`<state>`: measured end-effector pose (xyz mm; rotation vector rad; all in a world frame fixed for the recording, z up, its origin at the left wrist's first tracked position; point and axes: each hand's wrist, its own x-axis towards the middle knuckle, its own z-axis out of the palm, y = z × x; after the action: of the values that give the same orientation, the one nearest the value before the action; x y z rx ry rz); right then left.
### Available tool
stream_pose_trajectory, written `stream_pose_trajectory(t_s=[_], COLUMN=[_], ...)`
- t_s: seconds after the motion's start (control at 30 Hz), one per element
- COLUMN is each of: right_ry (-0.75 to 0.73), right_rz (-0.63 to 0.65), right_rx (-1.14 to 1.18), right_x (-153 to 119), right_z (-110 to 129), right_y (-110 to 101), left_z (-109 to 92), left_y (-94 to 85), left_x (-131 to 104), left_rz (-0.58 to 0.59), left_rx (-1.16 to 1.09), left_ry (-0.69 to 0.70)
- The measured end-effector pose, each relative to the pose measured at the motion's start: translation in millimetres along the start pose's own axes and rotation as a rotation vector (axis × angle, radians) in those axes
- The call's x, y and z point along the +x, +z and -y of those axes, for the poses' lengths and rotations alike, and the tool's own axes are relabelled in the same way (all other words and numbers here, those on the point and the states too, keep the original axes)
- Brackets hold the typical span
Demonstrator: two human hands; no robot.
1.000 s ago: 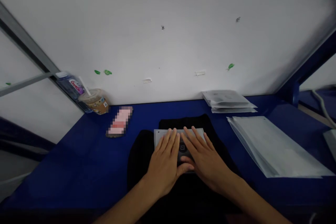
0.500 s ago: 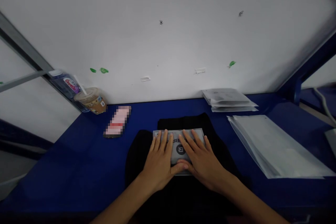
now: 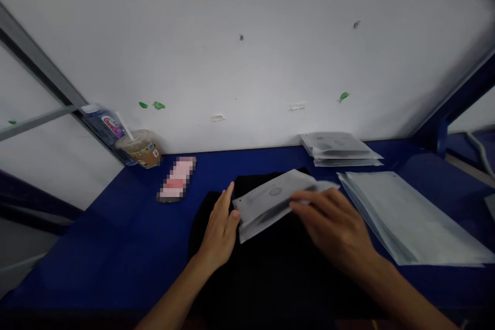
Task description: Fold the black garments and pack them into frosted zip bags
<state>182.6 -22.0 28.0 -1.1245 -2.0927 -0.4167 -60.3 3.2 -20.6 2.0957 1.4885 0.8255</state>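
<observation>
A frosted plastic packet [image 3: 270, 198] is tilted above the black cloth [image 3: 266, 268], its left end lower and nearer to me. My right hand [image 3: 338, 224] pinches the packet at its right part. At the packet's left end, my left hand [image 3: 220, 232] stands on edge with its fingers stretched out and its thumb beside the packet's corner. The black cloth lies on the blue table [image 3: 116, 247] beneath both hands.
A pixelated phone [image 3: 177, 179], a lidded drink cup [image 3: 141, 149] and a bottle [image 3: 102, 124] stand or lie at the left. To the right are stacked frosted packets [image 3: 340, 148] and larger frosted bags [image 3: 417, 216]. A white wall rises behind.
Both hands lay flat on the packet over the cloth. Now the packet is lifted and tilted, its printed logo no longer showing. My right hand has gripped it, and my left hand has moved to its left end.
</observation>
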Motion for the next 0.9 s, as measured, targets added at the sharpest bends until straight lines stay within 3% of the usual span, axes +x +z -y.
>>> stream_pose_trajectory(t_s=[0.17,0.27,0.37,0.57,0.73,0.9], right_ry=[0.48,0.72,0.762,0.836,0.811,0.764], right_rz=[-0.203,-0.302,-0.351,-0.247,-0.103,0.007], right_rx=[-0.084,0.03,0.078,-0.043,-0.046,-0.075], right_x=[35.7,42.9,39.2,19.9,1.6,-7.8], right_z=[-45.1,-77.8,-113.9,-178.7,-197.2,-206.7], right_y=[-30.2,-40.2,-33.3,6.4,23.1,25.1], left_z=[-7.2,-11.6,-13.0,-10.1,-9.7,-9.9], left_y=[-1.6,-2.4,-2.1,0.1,0.6,0.1], left_x=[-2.2,-2.7,-2.5,-3.1,-2.6,-2.1], left_rz=[0.152,0.239,0.279,0.275,0.273,0.295], left_rx=[0.149,0.244,0.29,0.314,0.313,0.315], left_ry=[0.016,0.028,0.029,0.045,0.042,0.024])
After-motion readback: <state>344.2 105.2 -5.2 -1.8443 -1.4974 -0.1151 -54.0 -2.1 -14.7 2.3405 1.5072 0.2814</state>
